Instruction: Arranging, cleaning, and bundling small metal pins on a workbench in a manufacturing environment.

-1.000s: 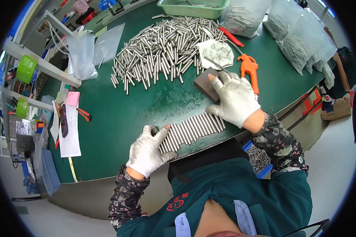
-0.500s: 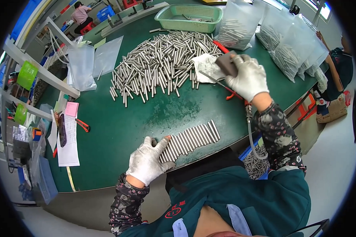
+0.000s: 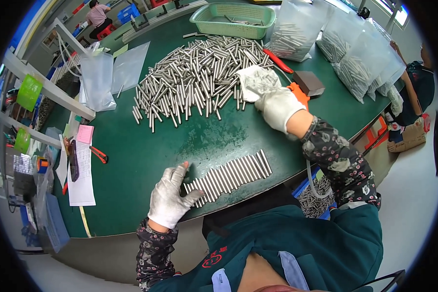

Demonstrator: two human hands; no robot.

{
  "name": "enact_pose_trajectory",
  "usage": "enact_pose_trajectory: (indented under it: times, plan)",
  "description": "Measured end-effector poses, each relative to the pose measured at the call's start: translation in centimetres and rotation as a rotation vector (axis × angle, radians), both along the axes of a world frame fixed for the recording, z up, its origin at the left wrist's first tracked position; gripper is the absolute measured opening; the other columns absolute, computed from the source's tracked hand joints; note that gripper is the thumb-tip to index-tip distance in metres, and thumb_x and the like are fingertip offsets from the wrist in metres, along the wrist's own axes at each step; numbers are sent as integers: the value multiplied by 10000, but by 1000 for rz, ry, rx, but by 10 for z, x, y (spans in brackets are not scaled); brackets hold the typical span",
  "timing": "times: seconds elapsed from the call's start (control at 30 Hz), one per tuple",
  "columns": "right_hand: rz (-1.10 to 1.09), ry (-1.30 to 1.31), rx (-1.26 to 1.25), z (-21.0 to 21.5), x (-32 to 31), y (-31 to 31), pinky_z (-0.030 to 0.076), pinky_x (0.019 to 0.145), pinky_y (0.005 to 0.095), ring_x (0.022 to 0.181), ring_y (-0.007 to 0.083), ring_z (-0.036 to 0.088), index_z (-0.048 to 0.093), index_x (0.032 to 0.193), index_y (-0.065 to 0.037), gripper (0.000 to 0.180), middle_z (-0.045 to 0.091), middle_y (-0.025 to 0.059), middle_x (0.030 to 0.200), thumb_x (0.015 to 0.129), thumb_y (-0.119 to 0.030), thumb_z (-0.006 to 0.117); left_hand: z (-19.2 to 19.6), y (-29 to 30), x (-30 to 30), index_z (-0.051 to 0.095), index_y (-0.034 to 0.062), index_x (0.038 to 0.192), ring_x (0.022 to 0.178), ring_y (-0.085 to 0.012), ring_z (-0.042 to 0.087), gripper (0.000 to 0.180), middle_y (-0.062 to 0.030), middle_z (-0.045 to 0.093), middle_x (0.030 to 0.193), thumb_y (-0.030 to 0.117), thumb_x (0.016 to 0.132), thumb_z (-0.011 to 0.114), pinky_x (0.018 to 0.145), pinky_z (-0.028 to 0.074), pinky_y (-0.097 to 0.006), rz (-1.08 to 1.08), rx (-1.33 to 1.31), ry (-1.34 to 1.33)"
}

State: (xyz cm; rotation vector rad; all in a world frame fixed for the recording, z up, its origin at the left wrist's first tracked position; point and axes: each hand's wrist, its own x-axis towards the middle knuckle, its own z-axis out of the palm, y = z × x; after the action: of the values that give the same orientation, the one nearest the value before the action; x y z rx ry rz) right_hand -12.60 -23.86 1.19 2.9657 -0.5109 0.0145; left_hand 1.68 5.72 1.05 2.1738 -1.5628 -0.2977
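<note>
Near the table's front edge, my gloved left hand lies open at the left end of a row of metal pins. Its thumb rests on the end pins and its forefinger points up, apart from them. My gloved right hand, slightly blurred, is closed at the lower edge of a white cloth, with its fingertips partly hidden. Just beyond its right side shows an orange air gun, partly covered by the hand. A brown block lies on the table beside the gun. Behind the cloth spreads a big pile of pins.
At the back are a green basket, a red-handled tool and clear bags of pins. Paper and a red cutter lie left. A blue bin of pins stands below the right edge. Other people sit farther off.
My right hand has set the brown block down and moved left to the cloth. The air gun has shifted. My left hand has slid left, and more pins show at the row's left end.
</note>
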Motion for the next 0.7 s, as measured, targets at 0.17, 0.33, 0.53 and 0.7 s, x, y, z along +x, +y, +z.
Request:
enact_pose_trajectory:
  times: [0.17, 0.33, 0.53, 0.7]
  plan:
    - [-372, -114, -22, 5, 4, -29, 478, 686, 399, 776, 288, 623, 607, 914, -98, 194, 641, 136, 818, 762, -147, 498, -19, 2, 3, 500, 30, 1177, 529, -170, 478, 631, -96, 548, 919, 341, 677, 726, 528, 444, -285, 140, -226, 97]
    - [-291, -196, 258, 14, 34, -1, 471, 715, 414, 796, 318, 613, 582, 939, -68, 321, 633, 171, 832, 782, -345, 536, -28, 5, 5, 508, 29, 1157, 480, -152, 437, 610, -85, 550, 866, 366, 691, 712, 488, 413, -280, 194, -252, 90]
    - [-470, -73, 278, 10, 64, 9, 473, 738, 410, 838, 326, 615, 499, 1021, 7, 455, 628, 196, 869, 755, -359, 549, -34, 2, 6, 511, 28, 1144, 481, -157, 441, 542, -92, 556, 867, 295, 713, 702, 486, 413, -279, 157, -330, 60]
    - [-406, -129, 295, -3, 41, 4, 467, 713, 425, 807, 355, 599, 520, 963, -13, 290, 620, 196, 825, 718, -166, 537, -35, 3, 7, 506, 24, 1140, 488, -168, 457, 529, -103, 564, 887, 265, 713, 706, 491, 423, -282, 131, -356, 37]
